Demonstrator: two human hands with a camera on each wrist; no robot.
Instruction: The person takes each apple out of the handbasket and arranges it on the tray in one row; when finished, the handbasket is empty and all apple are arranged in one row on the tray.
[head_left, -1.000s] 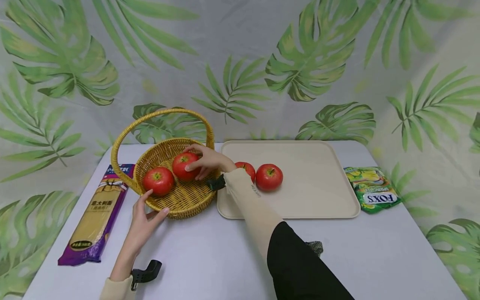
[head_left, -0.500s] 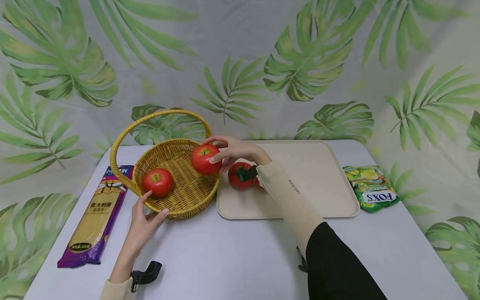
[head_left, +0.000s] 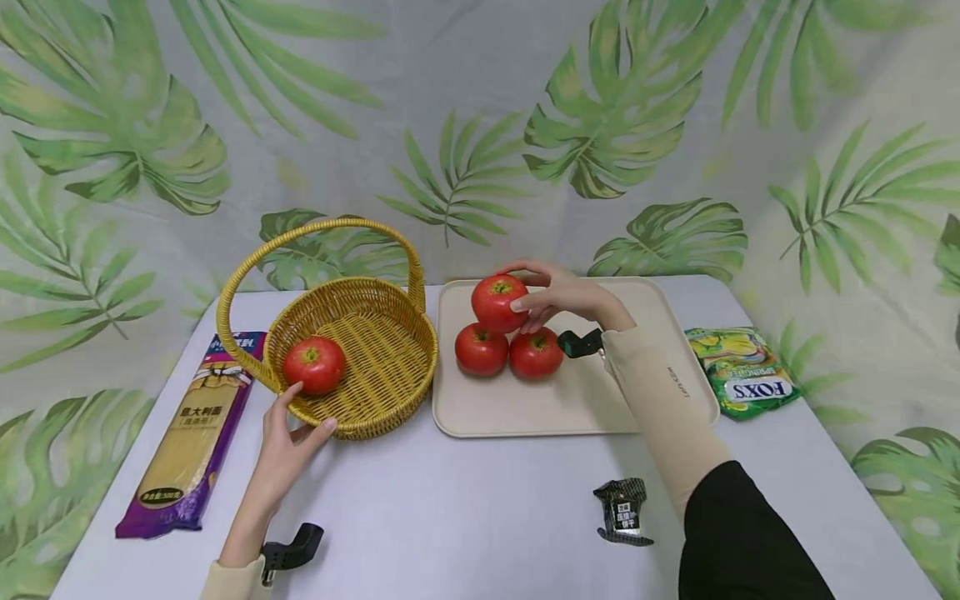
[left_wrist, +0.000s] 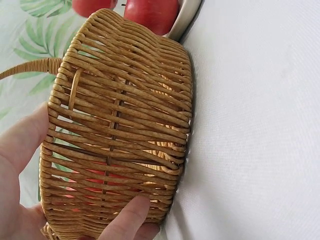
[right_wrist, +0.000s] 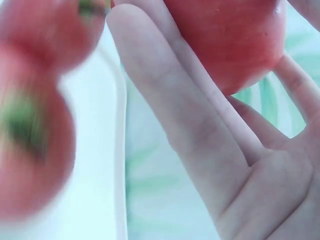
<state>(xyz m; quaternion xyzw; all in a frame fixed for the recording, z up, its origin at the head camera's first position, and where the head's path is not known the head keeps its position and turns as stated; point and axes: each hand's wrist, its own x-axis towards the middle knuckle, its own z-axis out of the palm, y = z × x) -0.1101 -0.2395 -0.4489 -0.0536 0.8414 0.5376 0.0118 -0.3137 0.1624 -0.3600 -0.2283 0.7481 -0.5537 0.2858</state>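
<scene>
My right hand (head_left: 558, 298) grips a red apple (head_left: 498, 302) over the beige tray (head_left: 615, 400). In the right wrist view its fingers curve round the apple (right_wrist: 230, 40). Below, two more apples lie side by side on the tray, a left one (head_left: 481, 350) and a right one (head_left: 536, 355). My left hand (head_left: 288, 442) holds the near rim of a yellow wicker basket (head_left: 390, 358), its thumb and fingers on either side of the basket wall (left_wrist: 115, 125) in the left wrist view. One apple (head_left: 315, 365) sits inside the basket, at its left.
A long pack of pasta (head_left: 191, 437) lies left of the basket. A green Fox's candy bag (head_left: 742, 373) is at the tray's right. A small black wrapped packet (head_left: 624, 511) lies near the front of the white table (head_left: 450, 517). The basket's tall handle (head_left: 322, 225) arches upward.
My right hand has lifted an apple out of the basket and carried it right, over the tray. The black packet has come into full view. My left hand stays on the basket rim.
</scene>
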